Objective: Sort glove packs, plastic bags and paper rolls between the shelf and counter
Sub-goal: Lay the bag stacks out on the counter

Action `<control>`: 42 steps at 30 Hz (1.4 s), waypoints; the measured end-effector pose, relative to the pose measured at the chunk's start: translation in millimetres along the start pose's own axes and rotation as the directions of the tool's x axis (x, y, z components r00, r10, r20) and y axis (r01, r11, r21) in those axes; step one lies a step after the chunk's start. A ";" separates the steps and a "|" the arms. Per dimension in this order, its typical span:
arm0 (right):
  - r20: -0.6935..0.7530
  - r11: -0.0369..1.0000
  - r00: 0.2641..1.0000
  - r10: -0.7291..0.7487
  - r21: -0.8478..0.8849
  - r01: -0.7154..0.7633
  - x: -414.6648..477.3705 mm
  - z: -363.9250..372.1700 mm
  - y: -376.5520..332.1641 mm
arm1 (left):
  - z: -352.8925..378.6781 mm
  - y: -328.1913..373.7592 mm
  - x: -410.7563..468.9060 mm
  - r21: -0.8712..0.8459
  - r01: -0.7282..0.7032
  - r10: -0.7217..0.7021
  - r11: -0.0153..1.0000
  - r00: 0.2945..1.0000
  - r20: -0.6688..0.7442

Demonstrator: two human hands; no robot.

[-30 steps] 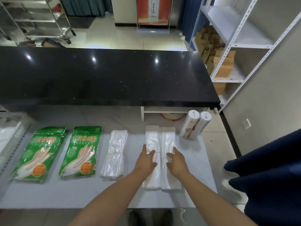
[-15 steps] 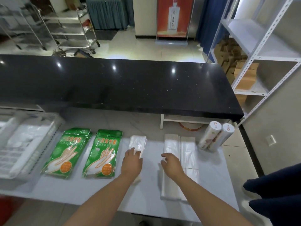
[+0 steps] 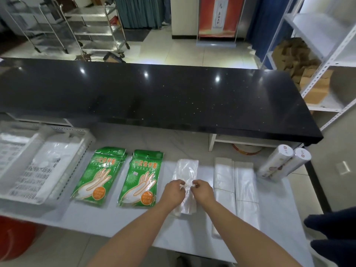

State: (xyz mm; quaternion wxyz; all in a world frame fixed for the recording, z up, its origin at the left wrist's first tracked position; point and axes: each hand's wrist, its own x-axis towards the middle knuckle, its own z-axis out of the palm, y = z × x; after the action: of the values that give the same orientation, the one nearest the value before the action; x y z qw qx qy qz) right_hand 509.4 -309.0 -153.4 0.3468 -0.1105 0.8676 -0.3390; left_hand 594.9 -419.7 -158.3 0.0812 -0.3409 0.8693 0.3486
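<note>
The clear plastic bag bundle point(image 3: 186, 168) lies flat on the white surface point(image 3: 115, 218), its long axis running from the person straight away toward the black counter point(image 3: 173, 97). The left hand point(image 3: 174, 192) and right hand point(image 3: 202, 190) meet over its middle, fingers curled and pinching the film, with the far half showing beyond them. Green glove packs point(image 3: 141, 176) lie to its left and flat bag stacks point(image 3: 236, 185) to its right.

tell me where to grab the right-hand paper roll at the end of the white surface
Wrap the grip round the middle of the right paper roll, coming from above and its right. It lies on its side, its left flank against the other paper roll, so probably only the top and right flank are free.
</note>
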 end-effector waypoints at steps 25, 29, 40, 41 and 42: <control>0.236 0.605 0.930 -0.280 -0.709 0.362 -13.9 -6.5 33.6 | 6.6 -31.8 -10.6 0.554 -0.175 0.113 0.814 0.983 0.144; 0.229 0.605 0.940 -0.255 -0.720 0.340 -16.7 -7.6 37.7 | 13.8 -24.2 -12.8 0.516 -0.139 0.080 0.845 0.988 0.135; 0.235 0.628 0.925 -0.299 -0.682 0.376 -29.9 -20.1 44.9 | 26.0 -19.9 -21.9 0.538 -0.076 0.043 0.840 0.996 0.074; 0.225 0.632 0.925 -0.308 -0.678 0.375 -30.1 -23.1 47.6 | 24.4 -18.4 -22.7 0.516 -0.070 0.029 0.854 0.996 0.087; 0.217 0.636 0.925 -0.313 -0.676 0.373 -30.3 -26.3 49.8 | 23.5 -16.2 -24.1 0.494 -0.064 0.018 0.867 0.995 0.098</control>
State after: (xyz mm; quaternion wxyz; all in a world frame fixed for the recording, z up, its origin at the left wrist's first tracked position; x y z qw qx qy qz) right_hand 516.0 -245.4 -156.7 0.2411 -0.4104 0.8787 -0.0360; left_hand 621.3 -399.7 -175.6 0.1977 -0.2740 0.9321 0.1301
